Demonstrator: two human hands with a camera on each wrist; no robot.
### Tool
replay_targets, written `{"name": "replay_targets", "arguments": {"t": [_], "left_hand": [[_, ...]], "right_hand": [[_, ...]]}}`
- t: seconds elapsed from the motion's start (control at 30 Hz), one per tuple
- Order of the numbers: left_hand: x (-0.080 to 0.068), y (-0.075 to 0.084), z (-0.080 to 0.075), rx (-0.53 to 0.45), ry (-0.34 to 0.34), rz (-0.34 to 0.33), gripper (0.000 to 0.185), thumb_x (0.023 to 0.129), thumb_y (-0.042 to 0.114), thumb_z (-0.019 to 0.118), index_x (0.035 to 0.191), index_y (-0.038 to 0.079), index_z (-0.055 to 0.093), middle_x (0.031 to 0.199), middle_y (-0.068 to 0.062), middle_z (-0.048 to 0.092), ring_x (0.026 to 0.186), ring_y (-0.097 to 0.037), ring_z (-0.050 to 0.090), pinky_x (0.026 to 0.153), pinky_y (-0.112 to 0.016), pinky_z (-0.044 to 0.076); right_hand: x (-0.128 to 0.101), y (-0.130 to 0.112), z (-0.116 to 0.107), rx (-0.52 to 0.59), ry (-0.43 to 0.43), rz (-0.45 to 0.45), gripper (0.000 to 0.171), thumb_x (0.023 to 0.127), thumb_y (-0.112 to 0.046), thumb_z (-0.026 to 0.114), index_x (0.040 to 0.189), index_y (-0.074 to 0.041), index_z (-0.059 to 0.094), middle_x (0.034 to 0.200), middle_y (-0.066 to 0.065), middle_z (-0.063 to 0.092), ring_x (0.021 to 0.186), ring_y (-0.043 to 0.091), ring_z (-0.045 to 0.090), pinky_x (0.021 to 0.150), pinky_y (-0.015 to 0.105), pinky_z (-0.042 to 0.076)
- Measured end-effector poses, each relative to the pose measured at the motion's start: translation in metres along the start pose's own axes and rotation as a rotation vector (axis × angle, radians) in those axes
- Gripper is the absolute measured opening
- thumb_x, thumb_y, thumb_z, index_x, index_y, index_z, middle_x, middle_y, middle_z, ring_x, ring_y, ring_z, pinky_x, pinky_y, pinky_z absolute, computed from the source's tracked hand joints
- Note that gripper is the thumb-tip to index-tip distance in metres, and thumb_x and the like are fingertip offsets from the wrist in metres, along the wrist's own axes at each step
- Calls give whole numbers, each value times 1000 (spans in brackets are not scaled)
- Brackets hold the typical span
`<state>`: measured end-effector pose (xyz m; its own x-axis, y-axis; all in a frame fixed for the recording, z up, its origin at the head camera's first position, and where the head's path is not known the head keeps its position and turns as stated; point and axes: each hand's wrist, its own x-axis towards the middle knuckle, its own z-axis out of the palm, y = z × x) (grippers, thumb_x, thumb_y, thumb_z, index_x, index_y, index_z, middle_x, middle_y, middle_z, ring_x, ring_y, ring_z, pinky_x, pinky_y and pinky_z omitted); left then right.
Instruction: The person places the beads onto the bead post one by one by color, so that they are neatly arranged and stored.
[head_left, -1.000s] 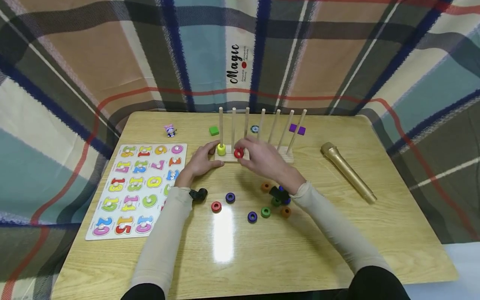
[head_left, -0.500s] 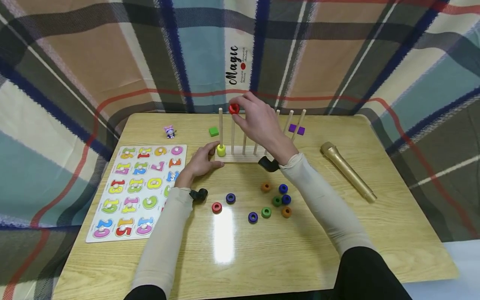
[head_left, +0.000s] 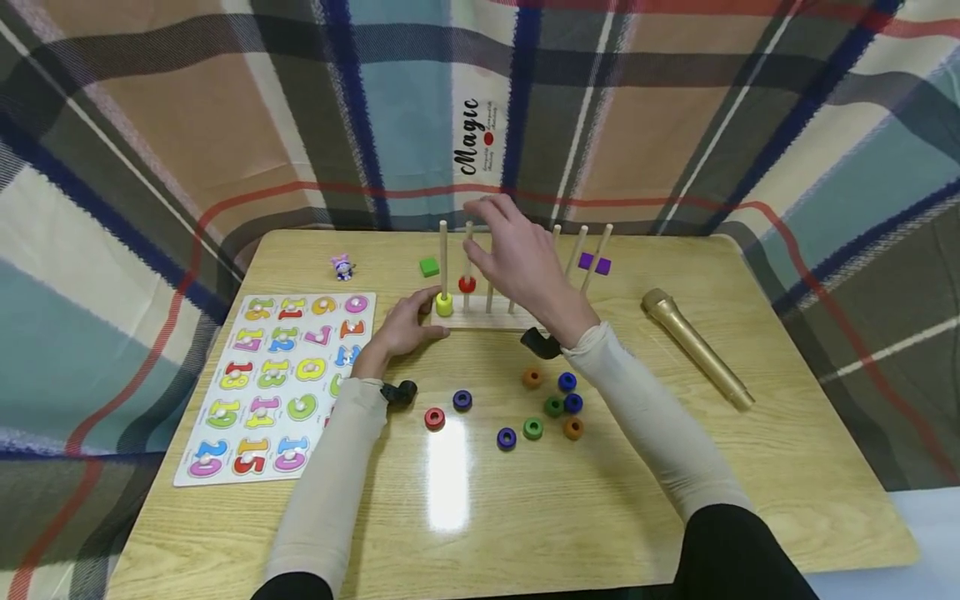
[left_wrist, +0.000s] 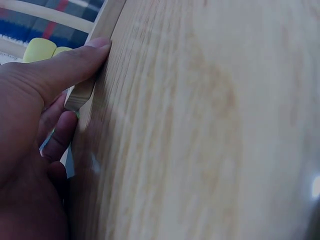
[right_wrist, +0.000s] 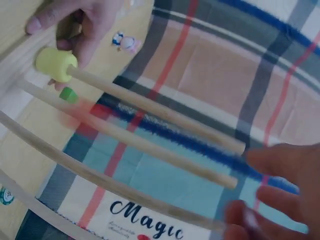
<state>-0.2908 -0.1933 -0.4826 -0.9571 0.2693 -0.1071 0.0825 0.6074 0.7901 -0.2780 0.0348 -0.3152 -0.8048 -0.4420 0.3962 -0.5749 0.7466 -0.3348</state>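
A wooden peg rack (head_left: 500,318) stands at the table's back, with several upright pegs. My left hand (head_left: 405,327) grips the left end of its base; the left wrist view shows the thumb (left_wrist: 75,65) on the base's front edge and fingers behind. Yellow rings (head_left: 444,306) sit at the bottom of the leftmost peg. On the second peg a red ring (head_left: 467,284) is partway down, above the base, and blurred in the right wrist view. My right hand (head_left: 525,262) is beside the tops of the pegs, fingers apart and holding nothing, hiding some pegs.
Loose rings lie in front of the rack: a red ring (head_left: 434,418), a green ring (head_left: 533,428), an orange ring (head_left: 573,428) and several more. A number puzzle board (head_left: 255,392) is at left, a gold microphone (head_left: 697,348) at right. Behind the rack is a green block (head_left: 429,267).
My right hand rose from the base with the red ring to the second peg's top, then released it. The ring has slid down that peg. My left hand has stayed on the base.
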Motion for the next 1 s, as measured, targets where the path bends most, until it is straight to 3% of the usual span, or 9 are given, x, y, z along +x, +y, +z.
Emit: {"name": "replay_targets", "arguments": {"t": [0.1,0.17,0.3,0.4,0.5,0.63,0.83,0.9,1.0], "left_hand": [[-2,-1,2,3,-2,11,85,96,18,81,168,11,35,144,-26,54,135,-41,50,120,-59,38],[-2,-2,2,8,0,21,84,97,18,80,168,10,35,144,-27,54,134,-42,50,120,-60,37],[-4,-1,1,7,9,18,83,97,17,79,168,10,35,145,-27,54,134,-42,49,118,-60,38],[-4,0,3,6,15,7,83,97,18,80,168,11,36,146,-26,54,136,-41,50,117,-59,39],[-4,2,4,11,12,5,83,97,18,80,167,11,36,148,-25,55,138,-41,49,118,-58,39],[-2,3,6,20,5,13,84,97,19,81,167,10,36,149,-25,55,140,-41,49,120,-58,38],[0,2,6,17,-1,26,84,97,17,80,167,9,35,147,-27,54,138,-43,49,120,-59,37],[0,0,5,5,2,19,85,96,17,81,168,11,35,148,-27,53,140,-43,48,122,-59,36],[-1,-2,4,-4,5,15,86,96,19,81,168,11,35,150,-27,52,144,-43,46,123,-60,33]], "right_hand": [[-27,-8,11,15,-23,-115,41,104,-23,72,141,-8,66,135,10,65,61,16,53,50,28,45],[-49,-17,24,0,-136,-194,40,101,-25,75,137,-8,69,129,9,68,69,15,61,57,26,52],[-89,-30,59,-80,-427,-370,44,99,-38,78,133,-11,73,127,6,71,102,21,70,89,36,59],[-110,-32,84,-171,-488,-482,41,97,-44,78,127,-16,76,123,2,72,115,21,65,111,45,49],[-122,-29,100,-213,-477,-504,32,96,-42,79,120,-21,77,119,-3,72,115,18,65,122,52,37],[-126,-24,103,-161,-452,-497,25,98,-35,80,117,-20,77,113,-6,75,111,16,67,127,58,28],[-93,-11,62,62,-340,-352,29,95,-20,83,122,-10,78,115,1,80,112,19,73,130,56,24],[-73,-5,41,117,-262,-260,33,95,-16,83,125,-7,76,117,5,80,113,21,73,128,53,30],[-44,4,13,138,-107,-143,34,96,-13,81,129,-4,75,117,9,78,106,24,73,109,45,52]]}}
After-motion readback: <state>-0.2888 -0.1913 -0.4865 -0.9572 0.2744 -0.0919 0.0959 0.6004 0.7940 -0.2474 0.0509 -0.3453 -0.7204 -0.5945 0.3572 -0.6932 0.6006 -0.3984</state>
